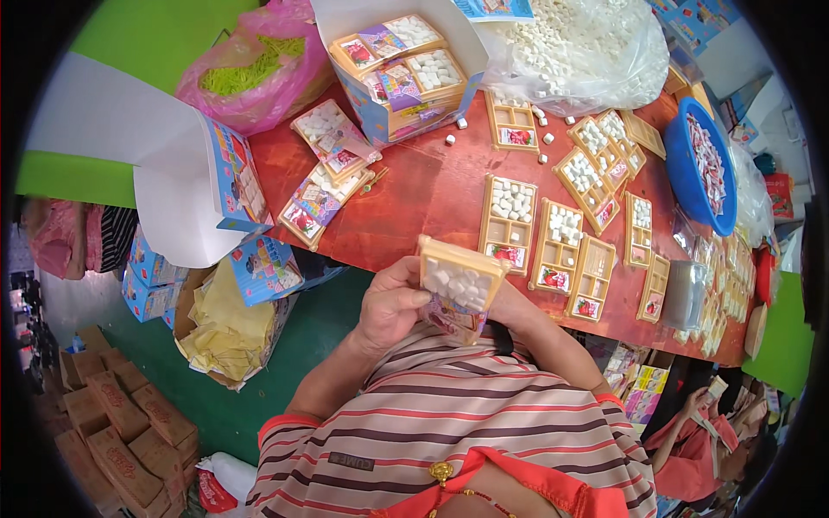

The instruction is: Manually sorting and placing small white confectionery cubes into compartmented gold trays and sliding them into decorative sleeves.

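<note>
My left hand (390,304) is closed on the left side of a tan plastic tray of white candy cubes (458,287), its thumb on the front. The tray is tilted in front of my chest, with a printed colourful wrapper at its lower part. My right hand (511,309) comes in from the right behind the tray, which hides its fingers. On the red table (414,207) just beyond lie two filled, wrapped trays (324,198). To the right stand several open trays (510,211), some with white cubes and a red sachet in their compartments.
An open display box (406,112) holds packed trays. Behind are a pink bag of green sticks (259,69) and a clear bag of white cubes (579,52). A blue basin (730,203) contains sachets. Cartons (129,432) are stacked on the floor; another person (704,432) sits at lower right.
</note>
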The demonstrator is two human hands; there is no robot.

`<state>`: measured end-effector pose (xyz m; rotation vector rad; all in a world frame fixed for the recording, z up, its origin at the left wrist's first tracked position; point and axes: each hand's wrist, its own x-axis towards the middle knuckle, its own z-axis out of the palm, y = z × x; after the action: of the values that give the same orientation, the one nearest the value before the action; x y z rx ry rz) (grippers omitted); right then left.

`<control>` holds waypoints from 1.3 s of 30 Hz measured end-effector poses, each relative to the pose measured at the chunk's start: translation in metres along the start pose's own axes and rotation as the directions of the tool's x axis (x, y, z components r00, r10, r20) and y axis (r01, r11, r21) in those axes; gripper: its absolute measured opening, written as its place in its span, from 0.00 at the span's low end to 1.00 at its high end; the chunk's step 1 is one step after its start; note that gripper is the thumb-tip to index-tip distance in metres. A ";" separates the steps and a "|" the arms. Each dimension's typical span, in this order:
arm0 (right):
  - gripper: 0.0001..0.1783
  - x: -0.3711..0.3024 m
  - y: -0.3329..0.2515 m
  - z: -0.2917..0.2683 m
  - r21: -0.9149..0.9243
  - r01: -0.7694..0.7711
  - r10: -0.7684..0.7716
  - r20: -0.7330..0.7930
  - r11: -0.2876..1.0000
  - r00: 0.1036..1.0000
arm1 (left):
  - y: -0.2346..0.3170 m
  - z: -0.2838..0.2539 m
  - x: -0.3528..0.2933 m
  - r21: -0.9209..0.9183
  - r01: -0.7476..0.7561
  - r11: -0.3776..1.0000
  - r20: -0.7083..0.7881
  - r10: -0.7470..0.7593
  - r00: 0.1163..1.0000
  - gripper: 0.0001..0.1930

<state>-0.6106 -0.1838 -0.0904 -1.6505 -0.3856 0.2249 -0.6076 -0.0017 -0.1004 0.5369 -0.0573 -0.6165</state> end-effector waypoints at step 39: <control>0.07 -0.007 -0.043 0.003 -0.096 0.094 -0.086 0.082 0.991 0.993 | 0.013 -0.005 0.000 0.023 -0.216 0.976 0.246 0.204 0.948 0.14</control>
<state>-0.6230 -0.1802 -0.0488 -1.7217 -0.5370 0.2053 -0.5994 0.0096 -0.0981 0.4938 -0.3579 -0.4699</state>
